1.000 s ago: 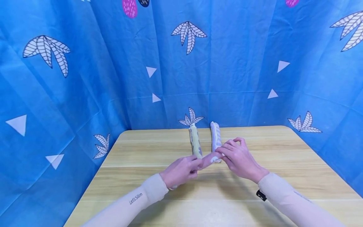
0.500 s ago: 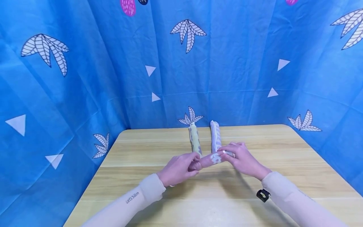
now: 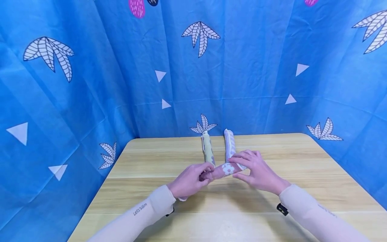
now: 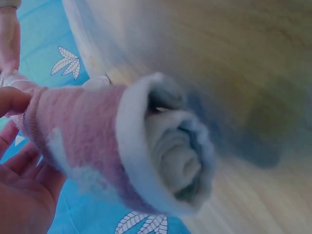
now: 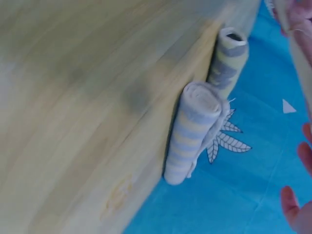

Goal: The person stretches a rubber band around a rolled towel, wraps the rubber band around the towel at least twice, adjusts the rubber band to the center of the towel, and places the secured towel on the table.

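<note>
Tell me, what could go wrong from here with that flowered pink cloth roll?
The pink cloth roll with the white flower could loosen: in the left wrist view, its end shows a gap between layers. It might slip from the right hand, whose thumb looks spread away from it. Moved forward, it might nudge the pale purple striped cloth roll or the yellow-green cloth roll, both lying just beyond it on the wooden table.

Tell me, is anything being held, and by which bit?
The left hand pinches the pink roll partway along; the right hand is at its far end, its grip unclear.
</note>
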`<action>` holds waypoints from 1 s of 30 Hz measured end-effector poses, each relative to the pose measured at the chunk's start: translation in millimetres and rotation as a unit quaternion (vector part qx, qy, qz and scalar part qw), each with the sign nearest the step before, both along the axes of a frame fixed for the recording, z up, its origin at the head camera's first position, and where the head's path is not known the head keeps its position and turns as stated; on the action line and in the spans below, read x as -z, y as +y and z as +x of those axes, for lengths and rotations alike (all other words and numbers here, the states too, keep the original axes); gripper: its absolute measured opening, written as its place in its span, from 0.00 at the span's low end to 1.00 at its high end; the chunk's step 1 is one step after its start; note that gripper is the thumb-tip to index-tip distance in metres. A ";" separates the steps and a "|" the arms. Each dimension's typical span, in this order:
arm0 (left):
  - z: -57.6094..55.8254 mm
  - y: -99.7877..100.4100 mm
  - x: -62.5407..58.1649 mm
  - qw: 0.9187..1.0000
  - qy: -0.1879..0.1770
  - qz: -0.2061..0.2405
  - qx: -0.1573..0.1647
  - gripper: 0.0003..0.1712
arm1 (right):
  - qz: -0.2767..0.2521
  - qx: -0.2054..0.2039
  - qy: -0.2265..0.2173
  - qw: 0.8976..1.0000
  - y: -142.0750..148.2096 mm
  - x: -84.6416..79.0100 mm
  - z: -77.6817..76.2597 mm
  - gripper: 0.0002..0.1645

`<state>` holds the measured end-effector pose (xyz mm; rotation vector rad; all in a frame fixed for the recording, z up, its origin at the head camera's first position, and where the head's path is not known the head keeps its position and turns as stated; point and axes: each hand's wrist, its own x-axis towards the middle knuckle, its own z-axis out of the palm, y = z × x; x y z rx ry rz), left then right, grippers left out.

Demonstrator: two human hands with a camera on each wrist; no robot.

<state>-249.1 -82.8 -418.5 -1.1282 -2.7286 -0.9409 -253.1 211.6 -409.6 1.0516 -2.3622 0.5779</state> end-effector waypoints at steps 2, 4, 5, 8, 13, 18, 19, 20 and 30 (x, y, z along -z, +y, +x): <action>0.9 -0.2 0.5 1.000 -0.018 0.012 0.004 0.15 | 0.019 -0.001 0.043 0.999 1.0 1.1 -0.7 0.32; 2.3 0.0 1.2 1.000 -0.016 0.015 0.007 0.16 | 0.028 -0.001 0.078 0.997 1.7 2.0 -2.1 0.30; 3.1 0.4 1.9 1.000 -0.007 0.012 0.006 0.17 | 0.027 -0.001 0.090 0.996 1.8 2.3 -2.9 0.28; 5.9 2.1 3.8 1.000 0.029 0.001 0.005 0.22 | 0.010 0.000 0.107 0.994 1.5 2.5 -5.5 0.22; 7.8 4.8 5.8 0.993 0.109 -0.026 0.024 0.29 | -0.021 0.001 0.118 0.993 -0.3 0.3 -6.8 0.18; 2.8 5.4 8.2 0.978 0.192 -0.050 0.057 0.25 | -0.019 0.001 0.125 0.992 -2.9 0.3 -5.8 0.15; 1.6 5.4 9.0 0.976 0.202 -0.055 0.060 0.25 | -0.014 0.000 0.126 0.992 -3.8 0.6 -5.6 0.14; 0.6 5.4 9.7 0.974 0.209 -0.061 0.063 0.25 | -0.009 0.000 0.125 0.992 -4.8 0.7 -5.3 0.14; -2.3 5.6 14.6 0.967 0.235 -0.088 0.048 0.12 | 0.002 0.000 0.123 0.992 -9.8 0.3 -5.5 0.11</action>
